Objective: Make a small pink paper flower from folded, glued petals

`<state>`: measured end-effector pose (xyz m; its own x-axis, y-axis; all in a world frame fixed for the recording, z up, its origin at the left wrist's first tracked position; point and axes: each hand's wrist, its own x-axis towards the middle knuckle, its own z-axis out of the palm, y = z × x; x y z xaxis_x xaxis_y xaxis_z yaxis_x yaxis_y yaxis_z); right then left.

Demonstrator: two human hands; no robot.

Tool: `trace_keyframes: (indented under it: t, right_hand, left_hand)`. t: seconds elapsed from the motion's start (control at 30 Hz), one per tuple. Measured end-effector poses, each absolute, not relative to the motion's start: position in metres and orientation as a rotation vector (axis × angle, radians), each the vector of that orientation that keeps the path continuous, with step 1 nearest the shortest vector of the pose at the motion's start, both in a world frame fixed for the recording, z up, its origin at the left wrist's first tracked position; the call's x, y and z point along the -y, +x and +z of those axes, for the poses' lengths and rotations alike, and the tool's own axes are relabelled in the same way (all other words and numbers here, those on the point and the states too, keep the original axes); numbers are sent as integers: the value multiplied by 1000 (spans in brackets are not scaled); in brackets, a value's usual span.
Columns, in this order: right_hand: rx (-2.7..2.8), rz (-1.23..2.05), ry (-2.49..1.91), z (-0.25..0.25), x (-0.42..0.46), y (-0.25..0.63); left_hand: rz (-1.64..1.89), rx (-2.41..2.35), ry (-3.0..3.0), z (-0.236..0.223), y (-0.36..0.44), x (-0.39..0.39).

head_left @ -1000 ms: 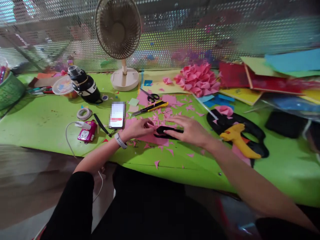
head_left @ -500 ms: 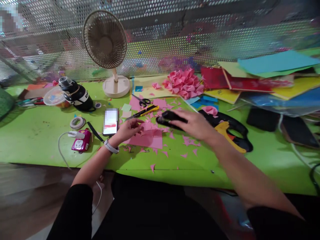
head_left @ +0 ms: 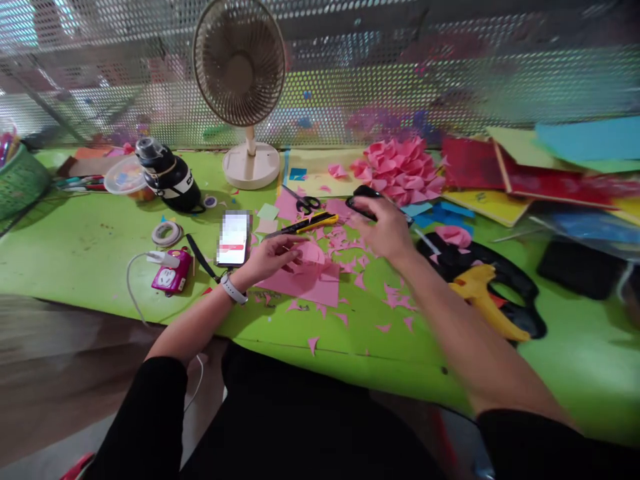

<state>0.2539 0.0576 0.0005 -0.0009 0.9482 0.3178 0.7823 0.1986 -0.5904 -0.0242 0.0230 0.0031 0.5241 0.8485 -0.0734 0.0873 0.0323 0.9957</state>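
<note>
My right hand is closed around a black stapler, held above the green table near a pile of folded pink paper pieces. My left hand rests on a stack of pink paper sheets, its fingers pinching a small folded pink piece. A white band sits on that wrist. Pink paper offcuts lie scattered around both hands.
Scissors and a yellow utility knife lie just behind the sheets. A phone, tape roll, pink charger, black bottle and fan stand left. A yellow glue gun and coloured card sheets lie right.
My right hand lifted the black stapler off the pink sheets and carried it away to the back right. My left hand stayed on the sheets with the folded piece.
</note>
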Motion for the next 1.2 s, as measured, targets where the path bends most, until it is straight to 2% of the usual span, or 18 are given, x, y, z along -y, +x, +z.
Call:
trace_keyframes:
  t: [0.07, 0.13, 0.3, 0.47, 0.77, 1.2]
  right_hand:
    - [1834, 770, -1458, 2, -28, 234]
    - [1780, 1056, -1343, 4, -7, 220]
    - [1638, 1299, -1283, 4, 1, 211]
    - [1535, 1325, -1232, 0, -1, 211]
    - [1482, 1434, -1148, 1, 3, 208]
    - [1341, 1388, -1138, -5, 5, 198]
  left_hand:
    - [726, -861, 1446, -1, -23, -24]
    - [725, -858, 1449, -3, -22, -24]
    - [791, -851, 1307, -5, -17, -22]
    - [833, -830, 1119, -10, -12, -18]
    - [898, -782, 1132, -20, -12, -18]
    - [929, -805, 959, -19, -10, -12]
